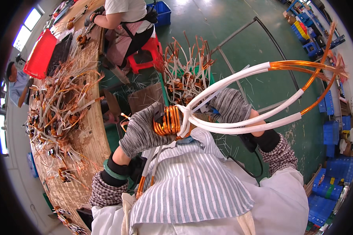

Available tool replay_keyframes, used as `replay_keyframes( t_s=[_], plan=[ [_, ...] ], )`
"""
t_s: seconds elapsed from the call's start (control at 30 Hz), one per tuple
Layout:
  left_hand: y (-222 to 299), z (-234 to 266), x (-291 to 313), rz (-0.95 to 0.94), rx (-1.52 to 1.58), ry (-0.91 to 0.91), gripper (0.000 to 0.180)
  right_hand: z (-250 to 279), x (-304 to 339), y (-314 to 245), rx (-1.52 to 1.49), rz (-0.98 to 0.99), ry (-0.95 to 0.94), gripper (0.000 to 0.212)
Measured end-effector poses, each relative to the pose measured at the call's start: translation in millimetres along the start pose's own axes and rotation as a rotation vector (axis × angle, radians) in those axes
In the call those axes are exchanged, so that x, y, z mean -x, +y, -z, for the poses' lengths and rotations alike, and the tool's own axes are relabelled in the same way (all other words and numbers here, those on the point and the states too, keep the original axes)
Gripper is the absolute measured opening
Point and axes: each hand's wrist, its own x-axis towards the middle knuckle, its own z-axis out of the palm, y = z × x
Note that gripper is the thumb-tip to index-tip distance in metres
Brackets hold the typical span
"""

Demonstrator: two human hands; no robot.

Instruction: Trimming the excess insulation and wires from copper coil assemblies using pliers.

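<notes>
My left hand [142, 131], in a grey knit glove, is wrapped round a coil of thick copper wire [171, 120] in front of my striped apron [188, 180]. White-sleeved leads [239, 78] rise from the coil's right end, bound together where they meet it. They loop out to the right and end in bare, frayed copper. My right hand [232, 106], gloved alike, is closed just behind these leads. They partly cover its fingers, so what it grips cannot be made out. A thin pale strip [208, 98] slants up beside the leads. Two more sleeved leads [147, 170] hang below the coil.
A worn wooden bench [96, 135] along the left bears a heap of wired coils [62, 105] and a red tray [40, 55]. Ahead stands a green crate [163, 88] of coils with upright leads. A co-worker [125, 19] sits on a red stool [145, 56]. Blue bins [331, 133] line the right.
</notes>
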Motion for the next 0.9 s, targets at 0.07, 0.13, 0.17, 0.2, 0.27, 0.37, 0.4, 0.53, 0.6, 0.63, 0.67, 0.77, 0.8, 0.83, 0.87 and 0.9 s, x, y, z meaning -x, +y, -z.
replay_keyframes(
  t_s=[0.07, 0.13, 0.17, 0.2, 0.27, 0.37, 0.4, 0.53, 0.6, 0.63, 0.67, 0.77, 0.8, 0.83, 0.87, 0.9],
  plan=[
    [0, 0, 0, 0.009, -0.023, -0.015, 0.065, 0, -2, -3, 0.103, 0.06, -0.016, 0.028],
    [-1, -2, -1, 0.02, -0.009, -0.032, 0.067, -1, -8, -7, 0.205, 0.12, -0.03, 0.027],
    [-2, -3, 0, 0.02, -0.008, -0.034, 0.067, -5, -16, -9, 0.256, 0.15, -0.037, 0.027],
    [-4, -4, 1, 0.015, -0.017, -0.018, 0.069, -7, -22, -10, 0.307, 0.18, -0.045, 0.027],
    [-8, -8, 0, 0.009, -0.025, -0.005, 0.07, -5, -22, -12, 0.41, 0.239, -0.061, 0.026],
    [-11, -10, -4, -0.143, 0.075, 0.151, 0.054, -32, -84, -15, 0.558, 0.337, -0.086, 0.025],
    [-11, -8, -3, -0.094, 0.035, 0.123, 0.055, -36, -83, -10, 0.54, 0.264, -0.154, 0.023],
    [-3, 2, -10, 0.062, 0.052, 0.013, 0.069, -48, -70, 0, 0.535, 0.096, -0.034, 0.02],
    [-16, 8, -14, 0.043, 0.251, 0.052, 0.067, -62, -59, 21, 0.29, 0.066, 0.118, 0.019],
    [-23, 12, -17, 0.019, 0.457, 0.075, 0.066, -61, -58, 14, 0.293, 0.017, 0.13, 0.019],
    [-26, 20, -24, -0.07, 0.383, 0.11, 0.066, -63, -51, 19, 0.125, -0.175, 0.068, 0.02],
    [-41, 38, -30, 0.046, 0.703, 0.21, 0.053, -60, -35, 19, -0.019, -0.458, -0.04, 0.025],
    [-59, 40, -36, -0.096, 0.893, 0.251, 0.049, -62, -31, 22, -0.029, -0.447, -0.028, 0.025],
    [-70, 46, -60, -0.125, 1.093, 0.203, 0.052, -63, -26, 27, -0.051, -0.474, -0.043, 0.028],
    [-79, 48, -56, -0.206, 1.13, 0.26, 0.056, -65, -25, 30, -0.073, -0.499, -0.059, 0.03],
    [-48, 42, -62, -0.28, 1.178, 0.294, 0.059, -62, -24, 32, -0.076, -0.517, -0.04, 0.03]
  ],
)
